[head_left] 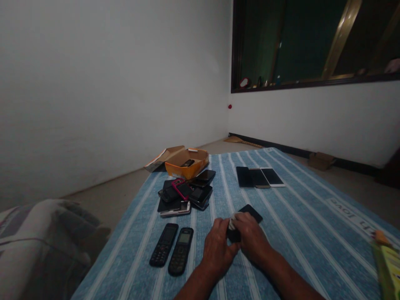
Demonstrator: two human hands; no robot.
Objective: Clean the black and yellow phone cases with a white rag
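Note:
My left hand [216, 249] is closed around a small dark phone [233, 236], mostly covered by my fingers. My right hand [252, 236] pinches a crumpled white cloth [232, 221] against the top of that phone. Just beyond my right hand, a black smartphone [251, 212] lies on the striped blue cover, partly hidden by the fingers. To the left of my hands, two black keypad phones, one [164, 245] with a dark screen and one [181, 251] with a pale screen, lie side by side.
A pile of phones [183, 192] sits before an open orange box [186, 170] holding another phone. Three smartphones [260, 178] lie in a row farther right. A yellow packet [389, 266] is at the right edge, grey fabric [46, 246] at the left. The blue cover [296, 233] spreads underneath.

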